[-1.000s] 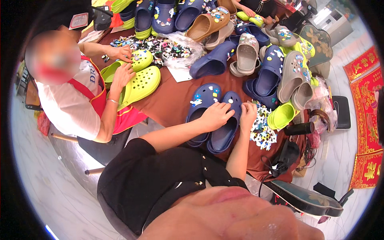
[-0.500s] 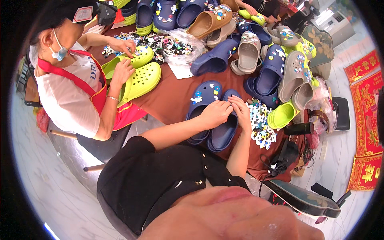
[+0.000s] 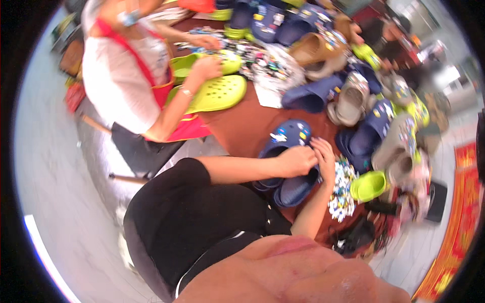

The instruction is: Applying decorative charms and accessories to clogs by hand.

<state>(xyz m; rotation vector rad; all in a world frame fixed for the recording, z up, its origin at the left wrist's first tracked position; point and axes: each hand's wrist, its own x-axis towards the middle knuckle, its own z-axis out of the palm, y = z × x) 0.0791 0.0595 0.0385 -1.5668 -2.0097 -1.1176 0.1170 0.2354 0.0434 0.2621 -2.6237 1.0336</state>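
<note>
Two navy clogs are side by side on the brown-covered table in front of me. The left clog (image 3: 290,132) carries several small white, yellow and blue charms on its toe. Over the front of the right clog (image 3: 294,193), my left hand (image 3: 297,160) is closed in a pinch, and whatever it holds is hidden. My right hand (image 3: 325,157) curls round the far right side of that clog, its fingertips close to the left hand. The toe of the right clog is mostly covered by my hands. Beside my right wrist lies a pile of small charms (image 3: 342,194).
At the left, a person (image 3: 126,70) in a red apron handles lime-green clogs (image 3: 217,94). Navy, tan and grey clogs (image 3: 352,101) crowd the far and right table. A lime clog (image 3: 368,186) stands by the charm pile. Another charm heap (image 3: 265,63) lies farther back.
The whole view has swung and blurred, so the scene sits farther right and the table slightly lower. My hands stay together over the right navy clog.
</note>
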